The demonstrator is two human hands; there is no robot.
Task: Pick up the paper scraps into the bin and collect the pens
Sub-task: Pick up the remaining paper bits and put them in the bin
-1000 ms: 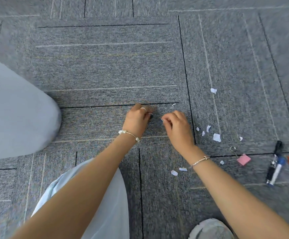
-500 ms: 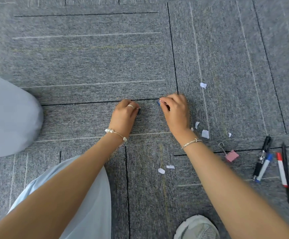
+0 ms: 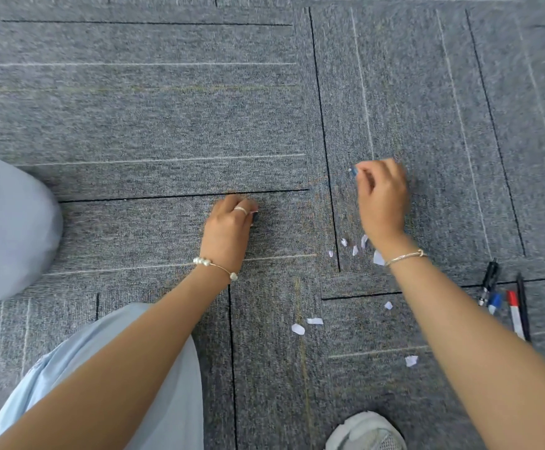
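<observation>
Paper scraps (image 3: 298,329) dot carpet; right hand (image 3: 382,196) pinches one, left hand (image 3: 228,228) curled.

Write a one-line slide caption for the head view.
Crouched over grey carpet, both hands pinch up paper scraps; right hand reaches farther out, pens wait beside it.

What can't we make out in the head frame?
- Left hand: its curled fingers hide whatever it holds.
- Right hand: motion-blurred; the small item at its fingertips is unclear.
- Pens: the right forearm covers their near ends.
- Paper scraps: the right wrist overlaps some.
- Bin: outside the frame.
</observation>
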